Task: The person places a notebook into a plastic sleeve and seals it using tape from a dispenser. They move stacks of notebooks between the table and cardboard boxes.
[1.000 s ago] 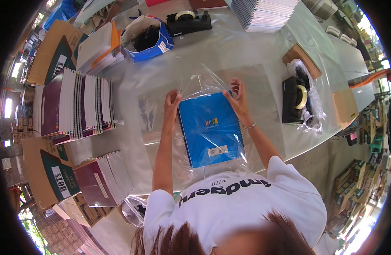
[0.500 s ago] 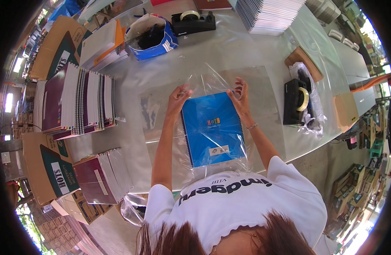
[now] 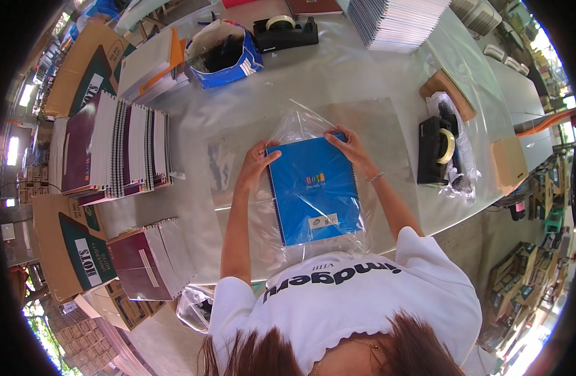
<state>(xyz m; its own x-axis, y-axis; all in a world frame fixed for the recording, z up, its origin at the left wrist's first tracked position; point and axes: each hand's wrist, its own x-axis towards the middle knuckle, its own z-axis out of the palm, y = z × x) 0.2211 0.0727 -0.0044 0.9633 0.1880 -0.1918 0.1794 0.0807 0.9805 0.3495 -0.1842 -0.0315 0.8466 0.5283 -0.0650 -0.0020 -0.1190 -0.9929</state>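
A blue spiral notebook [image 3: 313, 200] lies in front of me inside a clear plastic bag [image 3: 298, 121]. Dark coils show along both its long sides, and a small white label sits near its near edge. My left hand [image 3: 256, 161] grips the far left corner, thumb on the cover and fingers curled at the edge. At the far right corner my right hand [image 3: 349, 149] pinches the notebook through the film in the same way. Crinkled plastic sticks out past the far edge, between the hands. Some fingertips are hidden behind the notebook.
Maroon spiral notebooks [image 3: 112, 147] stand stacked at the left, near cardboard boxes [image 3: 68, 250]. A blue-and-white container [image 3: 222, 56] and a black tape dispenser [image 3: 285, 34] stand at the back; another tape dispenser [image 3: 433, 150] is at the right. A tall notebook stack [image 3: 394, 25] rises far right.
Both hands have closed in on the notebook's far corners, the right moving left and nearer, its fingers no longer raised. The plastic beyond the far edge has gathered. The notebook has barely moved.
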